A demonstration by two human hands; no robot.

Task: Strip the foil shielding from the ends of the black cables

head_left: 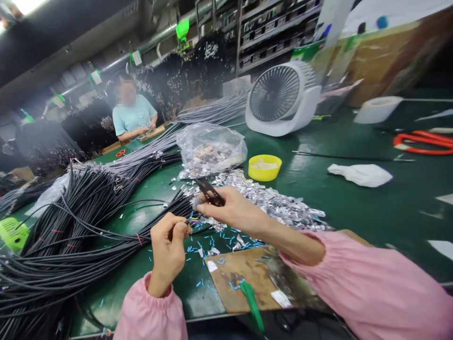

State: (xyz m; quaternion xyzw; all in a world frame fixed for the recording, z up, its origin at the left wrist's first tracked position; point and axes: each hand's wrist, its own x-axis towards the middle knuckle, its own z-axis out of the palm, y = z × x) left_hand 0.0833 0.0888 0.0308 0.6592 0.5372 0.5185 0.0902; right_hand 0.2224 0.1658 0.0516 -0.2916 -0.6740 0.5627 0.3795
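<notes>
Cable bundles [95, 193] are lying along the left of the table [357, 208], and the left hand [170, 245] is holding a cable end [190, 224] left of the right hand [231, 210] and its snips [212, 194]. Behind a board [240, 267] at the near edge, a foil heap [279, 203] is lying centrally, with a plastic bag [212, 148] and, to its right, a dish [264, 173] resting behind it and a fan [300, 111] standing farther back. Scissors [421, 136] are lying at far right, nearer than a roll [377, 111].
</notes>
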